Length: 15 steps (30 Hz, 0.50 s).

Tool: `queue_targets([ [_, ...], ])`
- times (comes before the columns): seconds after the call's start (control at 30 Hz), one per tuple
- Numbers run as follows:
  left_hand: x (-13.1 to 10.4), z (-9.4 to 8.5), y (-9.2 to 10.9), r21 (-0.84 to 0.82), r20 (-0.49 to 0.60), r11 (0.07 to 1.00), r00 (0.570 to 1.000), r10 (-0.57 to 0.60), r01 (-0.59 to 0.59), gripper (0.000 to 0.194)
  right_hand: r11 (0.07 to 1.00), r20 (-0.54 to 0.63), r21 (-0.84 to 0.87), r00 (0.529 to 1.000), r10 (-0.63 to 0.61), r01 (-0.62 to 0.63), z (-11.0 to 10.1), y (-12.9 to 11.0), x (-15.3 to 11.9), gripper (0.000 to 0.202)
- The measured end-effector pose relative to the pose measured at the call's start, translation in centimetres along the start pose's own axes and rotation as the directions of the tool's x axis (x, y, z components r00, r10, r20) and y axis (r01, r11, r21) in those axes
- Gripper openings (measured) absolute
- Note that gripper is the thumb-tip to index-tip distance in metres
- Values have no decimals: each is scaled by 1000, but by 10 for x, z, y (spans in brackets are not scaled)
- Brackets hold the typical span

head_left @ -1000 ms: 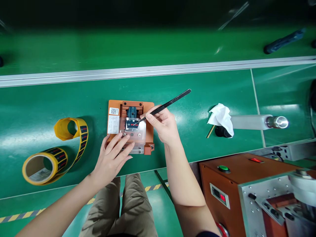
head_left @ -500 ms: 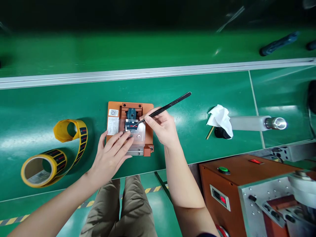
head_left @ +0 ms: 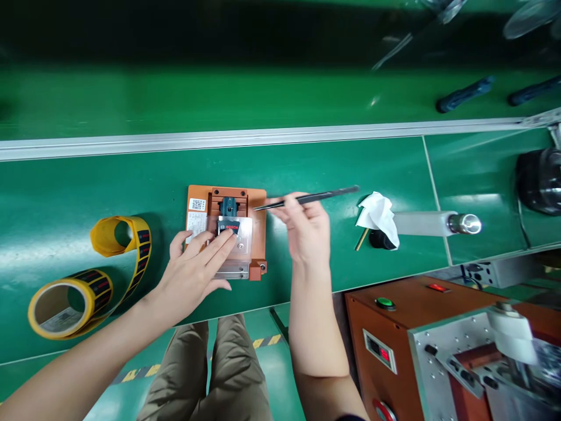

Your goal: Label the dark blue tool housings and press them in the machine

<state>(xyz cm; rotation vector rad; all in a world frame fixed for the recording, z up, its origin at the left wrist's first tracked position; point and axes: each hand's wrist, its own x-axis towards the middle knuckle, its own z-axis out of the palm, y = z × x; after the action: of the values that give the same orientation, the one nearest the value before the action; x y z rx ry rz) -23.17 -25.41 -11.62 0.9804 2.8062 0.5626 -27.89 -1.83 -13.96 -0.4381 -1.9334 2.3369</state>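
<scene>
The person's right hand pinches slim black tweezers beside the orange rectangular fixture on the green table; they look light and springy, best held mid-shaft. The left hand, gripping nothing visible, lies with extended fingers over the clear plastic plate and small black red-lettered label. The label seems thin and flexible, easiest taken by its edges; fingertips hide its lower part, and whether the tweezers' tips meet is unclear

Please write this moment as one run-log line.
left hand: at BOSCH label; right hand: holds black tweezers, tip off label; orange fixture: on bench
</scene>
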Motion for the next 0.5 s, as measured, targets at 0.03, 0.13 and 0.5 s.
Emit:
queue_targets([
  [0.03, 2, 2, -2, -36, -42, 999, 999, -32, 30, 87, 1000, -77, 18, 997, -21, 23, -6, -1, -2, 19],
  [0.13, 12, 10, -11, -175, -147, 967, 966, -214, 188, 91, 988, -200, -140, 976, -87, 60, -23, 5, -11, 15],
  [0.5, -72, 20, 30, -112, -422, 939, 871, 252, -325, 38, 394, -33, -915, 954, -298, 91, -73, 69, -32, 38],
])
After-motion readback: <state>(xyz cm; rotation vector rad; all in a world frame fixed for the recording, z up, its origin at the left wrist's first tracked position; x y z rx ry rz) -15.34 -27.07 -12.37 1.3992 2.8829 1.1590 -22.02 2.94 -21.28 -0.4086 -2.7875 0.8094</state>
